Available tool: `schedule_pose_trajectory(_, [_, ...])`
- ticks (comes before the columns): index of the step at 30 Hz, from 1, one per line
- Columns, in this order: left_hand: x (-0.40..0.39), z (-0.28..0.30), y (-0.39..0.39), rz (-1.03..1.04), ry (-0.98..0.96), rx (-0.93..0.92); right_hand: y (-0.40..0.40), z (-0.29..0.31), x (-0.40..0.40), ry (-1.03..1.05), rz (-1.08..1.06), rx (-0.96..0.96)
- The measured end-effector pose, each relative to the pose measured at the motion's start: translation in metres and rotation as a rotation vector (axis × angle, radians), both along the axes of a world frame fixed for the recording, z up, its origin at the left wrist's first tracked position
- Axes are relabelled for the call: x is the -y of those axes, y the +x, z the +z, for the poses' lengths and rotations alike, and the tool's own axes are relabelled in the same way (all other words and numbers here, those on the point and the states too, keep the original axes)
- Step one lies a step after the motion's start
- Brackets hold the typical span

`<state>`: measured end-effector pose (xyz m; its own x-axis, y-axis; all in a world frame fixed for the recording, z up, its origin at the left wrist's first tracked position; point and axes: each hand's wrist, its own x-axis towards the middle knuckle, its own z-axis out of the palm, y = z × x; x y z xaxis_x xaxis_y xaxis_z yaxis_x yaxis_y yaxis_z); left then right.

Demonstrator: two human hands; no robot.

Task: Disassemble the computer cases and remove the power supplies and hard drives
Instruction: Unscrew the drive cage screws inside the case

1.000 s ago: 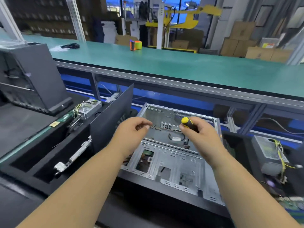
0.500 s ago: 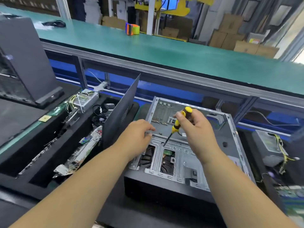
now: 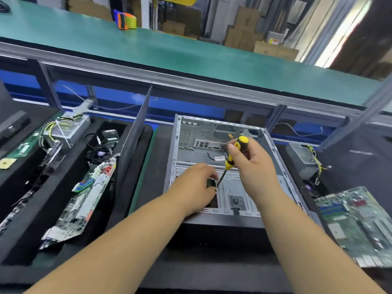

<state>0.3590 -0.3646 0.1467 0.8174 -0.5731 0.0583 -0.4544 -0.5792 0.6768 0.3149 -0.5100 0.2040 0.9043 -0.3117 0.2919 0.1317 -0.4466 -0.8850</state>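
**Screwdriver tip down inside the open case**

We are looking at the green bench stretching across the top of the frame, with a roll of orange and yellow tape sitting at its upper left. Below it, in the middle of the frame, the computer case is lying on its side with its open face up, its metal interior showing. A dark side panel is standing on edge just left of it. A motherboard is lying at the lower right, and another circuit board is leaning in the black tray at the lower left. A power supply with yellow wires is resting at the left, and a second power supply is sitting right of the case.

Our right hand is gripping the yellow and black screwdriver by its handle, shaft angled down and left. Our left hand is curling its fingers around a small dark part by the tip; we cannot tell what it is.
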Motion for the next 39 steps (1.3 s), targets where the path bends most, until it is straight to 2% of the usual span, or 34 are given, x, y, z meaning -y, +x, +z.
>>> schedule_pose_trajectory(7, [0.0,-0.002,-0.005,0.002,0.109,0.207,-0.013,-0.004,0.0,0.025,-0.027,-0.011])
schedule_pose_trajectory(13, [0.003,-0.005,-0.007,0.106,0.117,0.175,-0.008,-0.001,0.006,0.028,0.052,0.009])
schedule_pose_trajectory(20, [0.004,-0.002,-0.012,0.179,0.098,-0.003,-0.003,-0.009,0.013,0.064,0.127,-0.021])
schedule_pose_trajectory(25, [0.008,-0.001,-0.015,0.239,0.077,-0.057,0.001,-0.008,0.021,-0.047,0.222,-0.02])
schedule_pose_trajectory(39, [0.01,0.0,-0.016,0.216,0.098,0.009,0.005,-0.013,0.03,-0.131,0.294,0.054])
